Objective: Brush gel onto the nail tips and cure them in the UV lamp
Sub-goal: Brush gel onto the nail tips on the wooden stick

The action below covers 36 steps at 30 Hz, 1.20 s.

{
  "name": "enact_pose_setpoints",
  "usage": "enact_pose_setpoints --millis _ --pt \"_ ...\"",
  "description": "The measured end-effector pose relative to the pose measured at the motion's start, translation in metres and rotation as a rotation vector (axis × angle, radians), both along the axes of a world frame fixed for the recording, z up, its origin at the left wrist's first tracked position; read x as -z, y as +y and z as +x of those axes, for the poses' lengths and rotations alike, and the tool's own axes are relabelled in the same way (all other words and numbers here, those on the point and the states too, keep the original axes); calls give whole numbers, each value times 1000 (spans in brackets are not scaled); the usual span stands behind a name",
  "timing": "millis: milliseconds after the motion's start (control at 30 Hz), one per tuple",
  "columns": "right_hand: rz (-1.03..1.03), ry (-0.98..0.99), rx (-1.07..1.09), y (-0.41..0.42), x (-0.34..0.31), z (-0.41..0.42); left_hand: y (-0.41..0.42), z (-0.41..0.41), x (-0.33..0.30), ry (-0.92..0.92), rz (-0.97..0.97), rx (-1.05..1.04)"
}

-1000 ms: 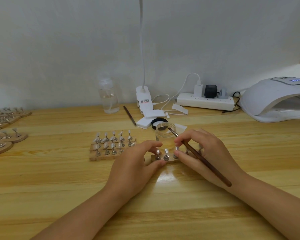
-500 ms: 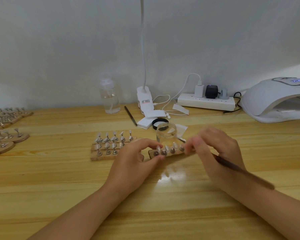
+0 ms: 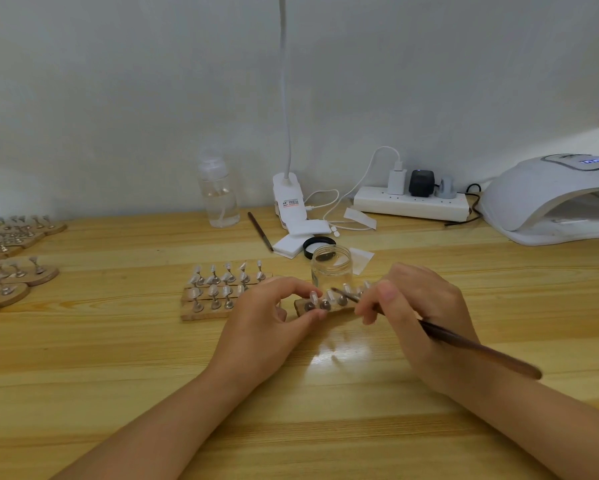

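Nail tips (image 3: 331, 295) stand on a wooden strip (image 3: 325, 306) mid-bench, pinched at its end by the left hand (image 3: 270, 320). Just behind stands an open glass jar (image 3: 331, 268) of clear gel. Right hand (image 3: 419, 317) grips the brush (image 3: 464, 344) over the tips.

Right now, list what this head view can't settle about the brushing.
- Brush tip: blurred, so contact with a nail tip is unclear.
- Wooden strip: right end hidden by the right hand, left end by the left hand.
- UV lamp: cut off by the right edge; display unreadable.
- Jar: gel level unclear through glass.
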State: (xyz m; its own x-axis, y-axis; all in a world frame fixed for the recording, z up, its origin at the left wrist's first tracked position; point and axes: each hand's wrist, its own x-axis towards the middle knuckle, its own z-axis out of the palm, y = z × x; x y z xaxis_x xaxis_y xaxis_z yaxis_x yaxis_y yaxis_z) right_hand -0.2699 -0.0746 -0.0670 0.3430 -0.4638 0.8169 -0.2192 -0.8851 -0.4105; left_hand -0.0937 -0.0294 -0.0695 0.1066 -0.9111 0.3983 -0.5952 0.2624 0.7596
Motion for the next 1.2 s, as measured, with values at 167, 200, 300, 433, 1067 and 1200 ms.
enact_pose_setpoints --millis 167,200,300,433,1067,1200 --pt "65 8 -24 1 0 -1 1 -1 -1 -13 7 -7" --pt "121 -39 -57 1 -1 -3 1 -1 -1 -22 11 -11" --pt "148 -110 15 -2 -6 -6 0 -2 -1 -58 36 -25" --pt "189 16 153 -14 -13 -13 0 -1 -1 -98 59 -32" --pt "74 312 96 -22 -4 -15 -4 -1 3 -129 117 -73" --pt "52 310 105 -22 -5 -14 -4 -1 4 -157 115 -85"
